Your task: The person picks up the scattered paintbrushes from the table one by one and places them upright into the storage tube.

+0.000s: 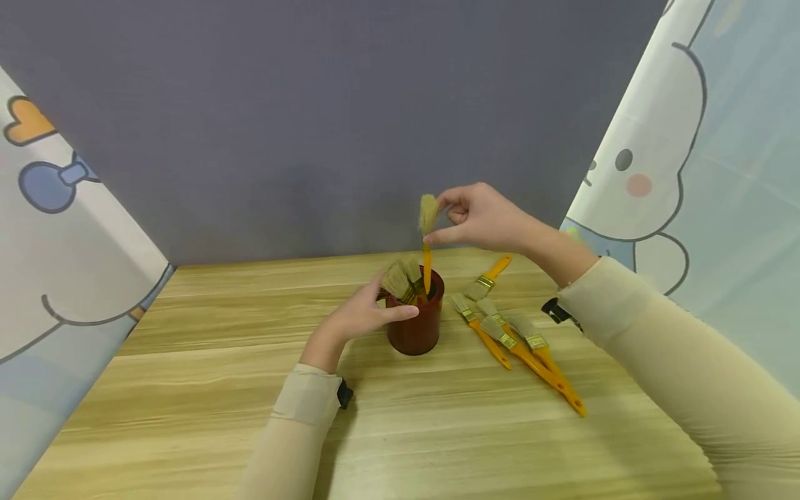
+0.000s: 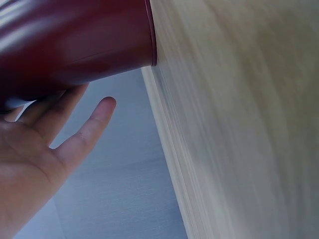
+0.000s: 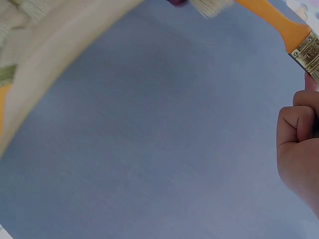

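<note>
Pinching brush [image 1: 428, 229] in right hand [image 1: 484, 219], above cup [image 1: 417, 326]

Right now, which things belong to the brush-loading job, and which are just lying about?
In the job:
- red cup, steadied by left hand
- brush pinched by right hand, handle down in the cup
- brushes in the cup
- four loose brushes on the table

Lying about:
- wooden table
- cartoon curtains
- grey backdrop

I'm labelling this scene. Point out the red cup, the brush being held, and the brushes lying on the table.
red cup [image 1: 414, 333]: head view, on its front wall.
held brush [image 1: 428, 214]: head view, on its bristles, pinched by the right hand [image 1: 484, 217].
loose brushes [image 1: 521, 353]: head view, on an orange handle.
</note>
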Available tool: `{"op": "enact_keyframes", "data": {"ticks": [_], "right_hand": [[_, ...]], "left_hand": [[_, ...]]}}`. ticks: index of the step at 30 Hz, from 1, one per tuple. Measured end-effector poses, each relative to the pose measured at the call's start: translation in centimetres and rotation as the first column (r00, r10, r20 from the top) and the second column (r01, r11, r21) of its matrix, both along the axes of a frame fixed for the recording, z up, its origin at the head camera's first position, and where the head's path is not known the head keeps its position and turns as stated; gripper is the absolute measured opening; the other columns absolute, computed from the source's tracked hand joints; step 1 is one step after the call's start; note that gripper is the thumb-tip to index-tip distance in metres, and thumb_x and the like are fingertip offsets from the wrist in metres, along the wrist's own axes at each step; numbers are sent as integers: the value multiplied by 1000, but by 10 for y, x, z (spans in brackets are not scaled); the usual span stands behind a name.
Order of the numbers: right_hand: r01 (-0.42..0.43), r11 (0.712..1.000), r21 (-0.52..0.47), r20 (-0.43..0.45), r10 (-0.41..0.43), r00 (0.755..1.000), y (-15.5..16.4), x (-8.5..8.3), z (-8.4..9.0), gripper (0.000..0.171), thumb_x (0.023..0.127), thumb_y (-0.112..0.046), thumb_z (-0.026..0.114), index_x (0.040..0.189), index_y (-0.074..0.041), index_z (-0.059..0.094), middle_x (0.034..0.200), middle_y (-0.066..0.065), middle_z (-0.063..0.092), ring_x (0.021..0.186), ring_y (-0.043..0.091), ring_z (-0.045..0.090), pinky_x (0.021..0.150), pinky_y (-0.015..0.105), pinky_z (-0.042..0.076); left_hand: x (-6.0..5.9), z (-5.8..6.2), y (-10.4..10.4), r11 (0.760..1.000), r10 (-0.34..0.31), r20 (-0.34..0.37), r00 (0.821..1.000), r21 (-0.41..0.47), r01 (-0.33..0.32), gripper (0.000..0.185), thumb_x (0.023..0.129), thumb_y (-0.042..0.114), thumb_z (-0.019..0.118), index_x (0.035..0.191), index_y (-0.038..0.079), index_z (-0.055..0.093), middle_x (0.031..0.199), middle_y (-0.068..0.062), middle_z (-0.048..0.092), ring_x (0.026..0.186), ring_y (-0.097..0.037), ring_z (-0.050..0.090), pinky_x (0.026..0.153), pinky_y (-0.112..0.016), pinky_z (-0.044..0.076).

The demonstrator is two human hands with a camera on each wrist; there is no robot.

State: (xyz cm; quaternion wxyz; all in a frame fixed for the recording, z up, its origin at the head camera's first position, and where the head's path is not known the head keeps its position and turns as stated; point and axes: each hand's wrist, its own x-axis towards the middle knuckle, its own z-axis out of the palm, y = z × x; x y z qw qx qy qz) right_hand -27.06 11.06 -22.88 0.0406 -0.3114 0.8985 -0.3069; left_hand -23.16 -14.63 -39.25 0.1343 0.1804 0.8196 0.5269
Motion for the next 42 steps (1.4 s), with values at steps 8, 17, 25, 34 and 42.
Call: {"op": "enact_keyframes", "data": {"ticks": [8, 17, 25, 34, 42], "right_hand": [[-85, 996, 8, 95, 84, 992, -8, 0, -40, 41, 92, -33, 84, 124, -11, 72, 56, -7, 31, 51, 11, 25, 61, 29, 37], [-93, 995, 47, 178, 84, 980, -16, 3, -66, 52, 89, -32, 85, 131, -4, 69, 56, -9, 32, 51, 9, 26, 55, 25, 31], [-116, 993, 28, 186, 109, 977, -21, 4, -79, 41, 89, -30, 86, 120, -7, 73, 55, -9, 34, 51, 8, 27, 53, 24, 29], [-133, 990, 37, 135, 127, 983, -20, 1, -88, 35, 89, -34, 87, 114, -11, 77, 54, -9, 31, 51, 9, 24, 54, 24, 28], [-114, 992, 54, 157, 104, 982, -14, 0, -83, 41, 91, -35, 85, 124, -13, 76, 52, -9, 32, 48, 10, 26, 53, 25, 30]], "left_hand": [[-1, -2, -1, 1000, 4, -24, 1000, -3, -4, 88, 94, 52, 80, 165, 36, 30, 161, 3, 47, 151, -28, 46, 124, -61, 38], [0, -3, -3, 1000, 1, -38, 999, -12, -1, 85, 94, 54, 79, 163, 40, 32, 159, 6, 47, 149, -28, 46, 123, -63, 38], [0, -3, -4, 1000, -7, -40, 999, -13, 7, 86, 95, 53, 79, 164, 38, 30, 160, 6, 47, 150, -27, 46, 122, -60, 40], [-2, -6, -5, 1000, -2, -49, 999, -2, 2, 83, 95, 50, 79, 163, 37, 33, 160, 7, 48, 151, -26, 45, 123, -60, 39], [-2, -6, -4, 1000, -3, -44, 999, 1, 3, 82, 95, 51, 79, 162, 40, 33, 158, 8, 48, 147, -27, 48, 120, -60, 42]]}}
